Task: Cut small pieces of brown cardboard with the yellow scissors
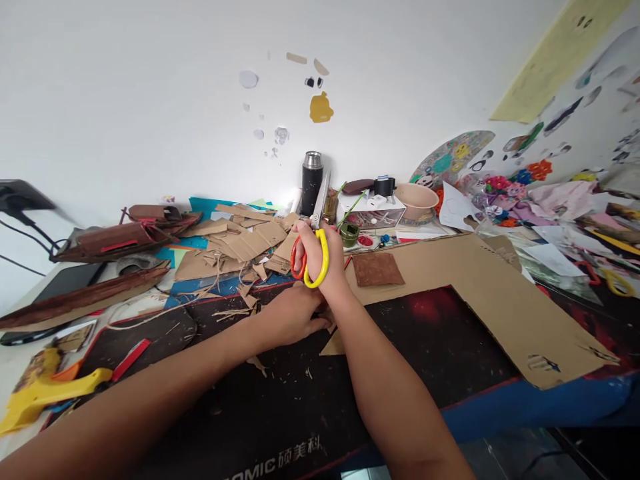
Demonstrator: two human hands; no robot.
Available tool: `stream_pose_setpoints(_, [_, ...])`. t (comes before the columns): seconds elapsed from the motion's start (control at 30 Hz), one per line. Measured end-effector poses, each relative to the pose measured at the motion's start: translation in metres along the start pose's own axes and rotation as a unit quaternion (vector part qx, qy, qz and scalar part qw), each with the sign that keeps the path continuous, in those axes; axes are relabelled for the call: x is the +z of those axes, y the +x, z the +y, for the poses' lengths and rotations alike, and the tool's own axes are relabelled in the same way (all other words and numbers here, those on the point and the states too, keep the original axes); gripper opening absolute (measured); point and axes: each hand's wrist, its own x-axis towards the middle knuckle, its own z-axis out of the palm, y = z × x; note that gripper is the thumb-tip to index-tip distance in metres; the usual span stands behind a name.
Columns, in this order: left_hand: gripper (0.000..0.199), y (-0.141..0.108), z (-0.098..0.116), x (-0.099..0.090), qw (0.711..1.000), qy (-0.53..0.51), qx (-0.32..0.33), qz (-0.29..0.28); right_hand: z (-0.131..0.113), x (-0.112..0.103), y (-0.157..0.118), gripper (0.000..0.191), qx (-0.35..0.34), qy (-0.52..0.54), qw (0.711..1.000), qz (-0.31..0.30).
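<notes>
A black mat (280, 407) lay before a white wall (150, 100). Over it, the right hand (323, 257) was wrapped around scissors (317, 221), blades toward the wall; the left hand (290, 313), near a card scrap (334, 345), hid its fingertips, so its grip couldn't be told.

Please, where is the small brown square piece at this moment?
In the head view, the brown square piece lies right of centre, on the large cardboard sheet, just right of the right hand holding scissors.

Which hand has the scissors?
The right hand, higher in the picture, holding the scissors by their yellow-and-red handles. The left hand sits lower, partly behind the right forearm.
</notes>
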Motion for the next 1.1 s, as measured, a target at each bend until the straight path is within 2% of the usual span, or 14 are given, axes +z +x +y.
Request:
stream_pose_setpoints(0.2, [0.005, -0.010, -0.011, -0.011, 0.997, -0.053, -0.050, -0.027, 0.002, 0.000, -0.002, 0.044, -0.017, 0.019, 1.000, -0.015])
stream_pose_setpoints(0.37, [0.009, -0.024, -0.012, -0.026, 0.994, -0.097, -0.058, -0.010, 0.006, 0.002, -0.003, 0.039, -0.018, 0.038, 0.999, -0.025])
stream_pose_setpoints(0.5, [0.013, -0.040, -0.018, -0.053, 0.977, -0.190, -0.096, -0.009, 0.006, 0.003, -0.004, 0.035, -0.007, 0.021, 1.000, -0.019])
stream_pose_setpoints(0.63, [0.018, -0.053, -0.026, -0.087, 0.953, -0.283, -0.106, 0.024, 0.004, 0.004, -0.005, 0.035, 0.001, 0.008, 1.000, -0.018])
stream_pose_setpoints(0.77, [0.019, -0.061, -0.034, -0.111, 0.928, -0.335, -0.113, 0.118, 0.003, 0.005, -0.008, 0.039, 0.019, 0.004, 0.999, -0.034])
stream_pose_setpoints(0.83, [0.018, -0.062, -0.038, -0.114, 0.914, -0.355, -0.108, 0.162, 0.004, 0.006, -0.010, 0.041, 0.026, 0.004, 0.998, -0.052])
stream_pose_setpoints(0.9, [0.016, -0.063, -0.041, -0.112, 0.902, -0.379, -0.107, 0.174, 0.005, 0.008, -0.013, 0.042, 0.036, -0.003, 0.997, -0.073])
stream_pose_setpoints(1.1, [0.011, -0.059, -0.041, -0.101, 0.899, -0.407, -0.110, 0.118, 0.009, 0.015, -0.020, 0.039, 0.040, -0.009, 0.992, -0.115])
